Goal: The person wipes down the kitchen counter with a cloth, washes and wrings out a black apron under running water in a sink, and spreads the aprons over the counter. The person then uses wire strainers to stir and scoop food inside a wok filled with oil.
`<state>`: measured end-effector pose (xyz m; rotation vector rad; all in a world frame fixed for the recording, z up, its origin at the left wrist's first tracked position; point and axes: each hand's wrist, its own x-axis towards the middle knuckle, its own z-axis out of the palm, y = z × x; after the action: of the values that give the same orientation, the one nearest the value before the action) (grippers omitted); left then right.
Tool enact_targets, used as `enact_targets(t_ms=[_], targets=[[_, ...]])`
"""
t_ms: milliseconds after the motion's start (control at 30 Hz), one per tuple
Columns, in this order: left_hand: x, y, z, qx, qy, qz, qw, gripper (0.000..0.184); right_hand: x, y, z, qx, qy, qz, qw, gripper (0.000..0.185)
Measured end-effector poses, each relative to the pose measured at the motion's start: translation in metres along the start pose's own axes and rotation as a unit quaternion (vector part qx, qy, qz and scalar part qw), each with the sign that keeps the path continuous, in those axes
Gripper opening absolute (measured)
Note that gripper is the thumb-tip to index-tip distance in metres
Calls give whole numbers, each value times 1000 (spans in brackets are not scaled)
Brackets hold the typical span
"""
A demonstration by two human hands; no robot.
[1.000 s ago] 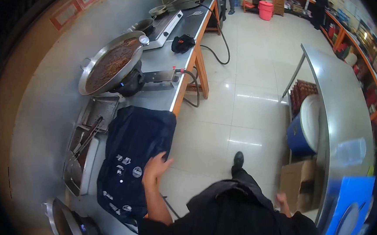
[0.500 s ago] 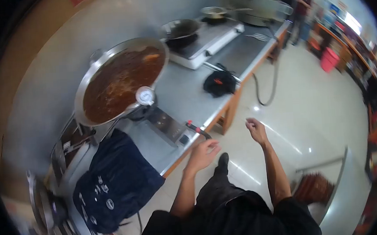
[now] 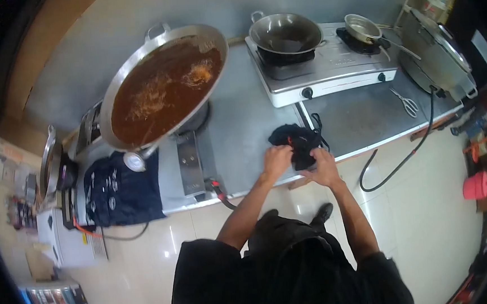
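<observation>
Both the left hand (image 3: 278, 160) and right hand (image 3: 322, 168) have fingers pinched on the black cloth (image 3: 294, 139), just in front of the stove (image 3: 328, 75). An even grip, keeping the strap (image 3: 317, 123) untangled, should work best. Half a second ago, the cloth lay there untouched.

Satin metal and matt cloth above a glossy floor (image 3: 132, 261).
The counter (image 3: 237, 147) and far wall (image 3: 233, 11) look like smooth, softly shining metal. At left, the wok (image 3: 107, 119) is dull metal, its brown liquid (image 3: 160, 90) glossy; the navy cloth (image 3: 125, 194) is matt and creased. The near black cloth (image 3: 283, 134) looks matt, rumpled. The stove (image 3: 335, 88) has a metal top.
</observation>
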<state>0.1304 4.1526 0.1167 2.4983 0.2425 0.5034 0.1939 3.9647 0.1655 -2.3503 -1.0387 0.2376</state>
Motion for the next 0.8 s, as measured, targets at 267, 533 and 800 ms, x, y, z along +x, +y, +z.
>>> enact_targets(t_ms=[267,533,800], targets=[[-6,135,-63,-72,188,-252,947,13,25,32,-45,283,70,-202,935,72],[7,248,-64,-122,174,-253,944,19,-1,69,-76,382,76,-263,883,47],[-8,324,-80,100,4,-96,990,41,-47,98,-179,308,162,-222,911,28]])
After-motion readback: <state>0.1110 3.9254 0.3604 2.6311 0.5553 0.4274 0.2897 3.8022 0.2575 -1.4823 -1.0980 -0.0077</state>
